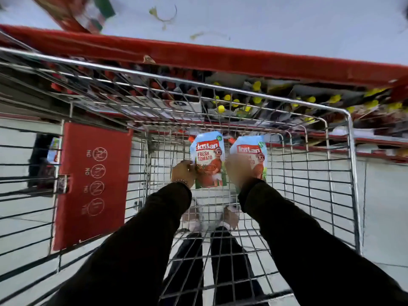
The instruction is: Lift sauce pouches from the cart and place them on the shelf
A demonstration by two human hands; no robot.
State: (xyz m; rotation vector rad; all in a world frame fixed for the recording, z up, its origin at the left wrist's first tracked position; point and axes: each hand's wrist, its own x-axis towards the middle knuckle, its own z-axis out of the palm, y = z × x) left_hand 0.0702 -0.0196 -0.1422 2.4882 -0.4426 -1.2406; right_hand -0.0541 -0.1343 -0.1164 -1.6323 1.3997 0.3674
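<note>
1. The left hand (183, 172) pinches the left ketchup pouch (208, 161) at its lower left edge.
2. The right hand (237, 171) is blurred — it lies on the right ketchup pouch (254, 155); I cannot tell its grip.
3. Both pouches are low inside the wire cart (351, 173), side by side — a red panel (92, 184) is on the left.

left hand (183, 172): pinching | right hand (237, 171): blurred, arms extended
</note>
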